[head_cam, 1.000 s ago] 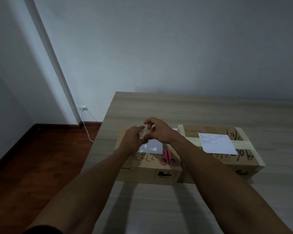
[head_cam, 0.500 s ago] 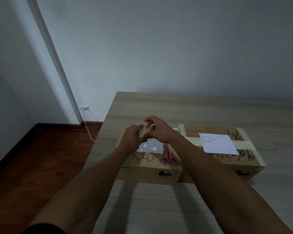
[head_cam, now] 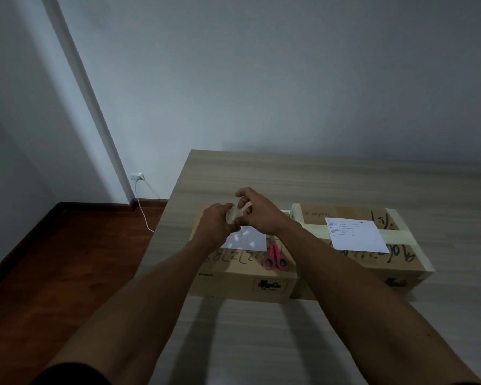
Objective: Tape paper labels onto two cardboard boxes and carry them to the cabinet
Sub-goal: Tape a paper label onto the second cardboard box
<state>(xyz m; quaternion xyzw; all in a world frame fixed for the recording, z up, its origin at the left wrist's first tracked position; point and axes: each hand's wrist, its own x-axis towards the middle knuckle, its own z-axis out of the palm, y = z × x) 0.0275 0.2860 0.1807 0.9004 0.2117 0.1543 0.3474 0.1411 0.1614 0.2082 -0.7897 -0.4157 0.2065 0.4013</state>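
Two cardboard boxes stand side by side on the wooden table (head_cam: 261, 343). The left box (head_cam: 233, 282) carries a white paper label (head_cam: 252, 241) and pink-handled scissors (head_cam: 274, 258) on its top. The right box (head_cam: 395, 262), banded with pale tape, has a printed label (head_cam: 356, 238) lying on it. Above the left box, my left hand (head_cam: 215, 226) grips a small roll of clear tape (head_cam: 233, 215). My right hand (head_cam: 261, 213) pinches at the roll's edge with its fingertips.
The table's left edge runs down beside dark red wooden floor (head_cam: 53, 273). A wall socket (head_cam: 137, 177) with a white cable sits low on the wall at the left. The bare wall stands behind the table's far edge.
Both hands have stayed together over the left box, lifting slightly with the tape roll. My right fingers have shifted on the roll. The boxes, labels and scissors have not moved.
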